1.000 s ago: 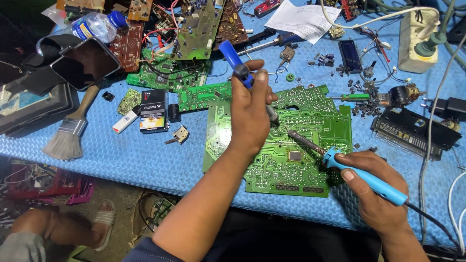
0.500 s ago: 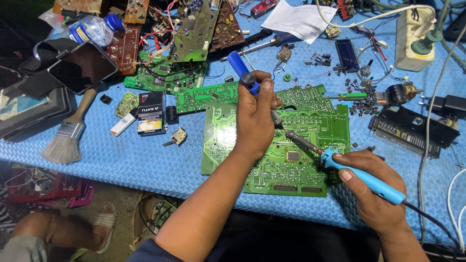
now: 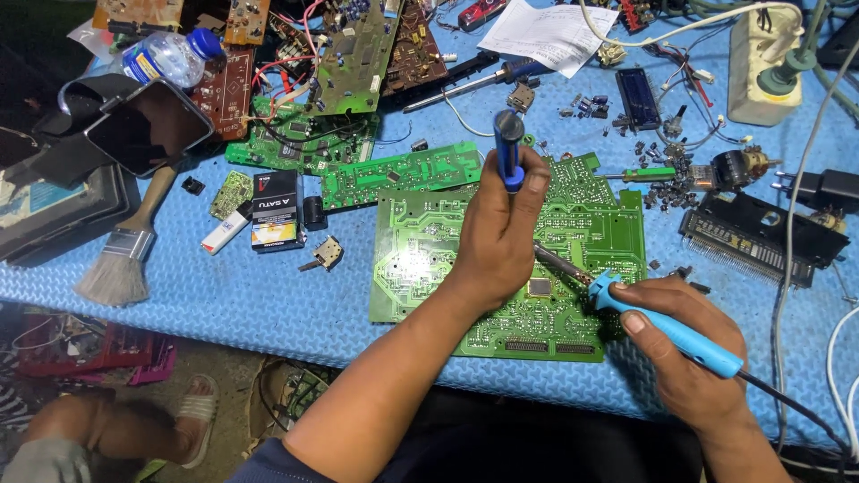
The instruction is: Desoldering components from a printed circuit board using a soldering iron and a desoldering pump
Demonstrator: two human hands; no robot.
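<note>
Your left hand (image 3: 497, 228) clenches the dark blue desoldering pump (image 3: 508, 150) upright over the large green circuit board (image 3: 429, 259) on the counter; your right hand (image 3: 689, 358) grips the light blue soldering iron (image 3: 667, 326). Lingering heat could lift pads.

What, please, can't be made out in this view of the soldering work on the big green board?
- Head view: the soldering iron tip is hidden behind the left hand.
- The blue pump nozzle is covered by that hand's fingers.
- The iron's cord runs off the lower right edge, past the right hand.
- Parts on the green board are too small.
</note>
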